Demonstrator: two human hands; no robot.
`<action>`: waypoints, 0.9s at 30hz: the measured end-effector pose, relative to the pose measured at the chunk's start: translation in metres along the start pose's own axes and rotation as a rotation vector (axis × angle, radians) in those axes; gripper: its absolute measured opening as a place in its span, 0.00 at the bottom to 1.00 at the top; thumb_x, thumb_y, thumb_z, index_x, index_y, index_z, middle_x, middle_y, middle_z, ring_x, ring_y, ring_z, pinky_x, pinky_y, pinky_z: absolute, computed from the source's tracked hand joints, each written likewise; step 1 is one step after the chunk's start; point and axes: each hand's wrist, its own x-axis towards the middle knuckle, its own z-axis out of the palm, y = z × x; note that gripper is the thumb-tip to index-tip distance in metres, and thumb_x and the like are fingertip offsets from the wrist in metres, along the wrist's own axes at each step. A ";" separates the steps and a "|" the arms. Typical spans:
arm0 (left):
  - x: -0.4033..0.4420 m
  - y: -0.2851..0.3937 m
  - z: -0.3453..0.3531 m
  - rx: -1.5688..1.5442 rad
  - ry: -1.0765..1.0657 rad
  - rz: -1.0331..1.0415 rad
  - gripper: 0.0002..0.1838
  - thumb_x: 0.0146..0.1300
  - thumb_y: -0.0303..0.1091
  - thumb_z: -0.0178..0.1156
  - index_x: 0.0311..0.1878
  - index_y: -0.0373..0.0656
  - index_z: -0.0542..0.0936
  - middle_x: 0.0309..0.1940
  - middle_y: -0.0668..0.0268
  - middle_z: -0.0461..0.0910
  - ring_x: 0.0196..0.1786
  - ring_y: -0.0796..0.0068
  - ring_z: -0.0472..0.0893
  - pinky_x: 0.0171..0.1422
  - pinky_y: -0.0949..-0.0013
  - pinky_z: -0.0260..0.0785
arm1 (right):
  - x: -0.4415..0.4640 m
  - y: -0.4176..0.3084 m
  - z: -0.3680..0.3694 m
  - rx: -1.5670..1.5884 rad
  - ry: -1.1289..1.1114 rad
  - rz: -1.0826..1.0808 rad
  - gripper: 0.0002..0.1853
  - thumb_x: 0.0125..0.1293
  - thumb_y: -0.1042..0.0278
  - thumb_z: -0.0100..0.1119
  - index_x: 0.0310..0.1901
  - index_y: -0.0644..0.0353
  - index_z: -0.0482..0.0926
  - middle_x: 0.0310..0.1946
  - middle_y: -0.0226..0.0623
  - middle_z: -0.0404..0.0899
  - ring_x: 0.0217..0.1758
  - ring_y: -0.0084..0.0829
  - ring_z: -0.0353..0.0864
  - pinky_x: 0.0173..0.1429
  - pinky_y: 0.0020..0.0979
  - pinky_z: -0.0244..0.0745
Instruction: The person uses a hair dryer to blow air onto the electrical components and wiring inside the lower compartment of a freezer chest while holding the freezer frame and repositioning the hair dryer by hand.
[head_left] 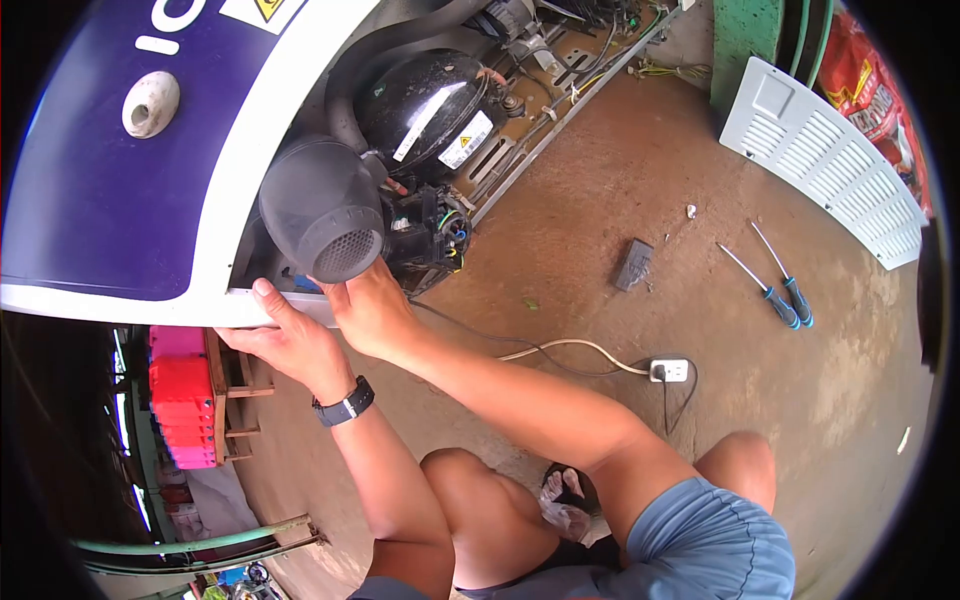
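Note:
My left hand, with a watch on its wrist, rests at the lower edge of the white frame of a blue and white appliance. Its thumb is on the frame and its other fingers go under the edge, partly hidden. My right hand reaches up beneath a black blower-like nozzle with a mesh end; its fingers are mostly hidden behind the nozzle, so what they grip cannot be made out. A black compressor and an opened wiring box lie beside the nozzle.
On the floor are two screwdrivers, a small dark box and a power socket with cables. A white vented panel leans at the upper right near a red bag. Red crates stand lower left.

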 end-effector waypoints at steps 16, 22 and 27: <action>-0.006 -0.020 -0.002 0.090 -0.130 0.126 0.50 0.72 0.43 0.71 0.81 0.29 0.49 0.75 0.45 0.59 0.76 0.54 0.68 0.80 0.52 0.63 | -0.009 0.004 0.009 0.036 0.028 0.020 0.34 0.76 0.74 0.54 0.78 0.68 0.53 0.70 0.63 0.63 0.74 0.66 0.68 0.76 0.53 0.69; -0.009 -0.003 0.002 -0.021 -0.125 -0.005 0.42 0.75 0.34 0.63 0.80 0.28 0.50 0.73 0.45 0.60 0.72 0.55 0.70 0.76 0.52 0.67 | 0.000 0.008 0.010 0.081 0.071 -0.010 0.35 0.75 0.73 0.56 0.77 0.72 0.51 0.67 0.67 0.63 0.71 0.69 0.70 0.73 0.54 0.70; -0.009 -0.008 0.003 -0.041 -0.115 -0.006 0.42 0.74 0.32 0.61 0.80 0.28 0.49 0.73 0.44 0.62 0.70 0.55 0.72 0.74 0.54 0.70 | 0.000 0.011 0.014 0.086 0.080 -0.020 0.36 0.75 0.72 0.57 0.77 0.73 0.50 0.67 0.67 0.63 0.71 0.70 0.69 0.73 0.54 0.70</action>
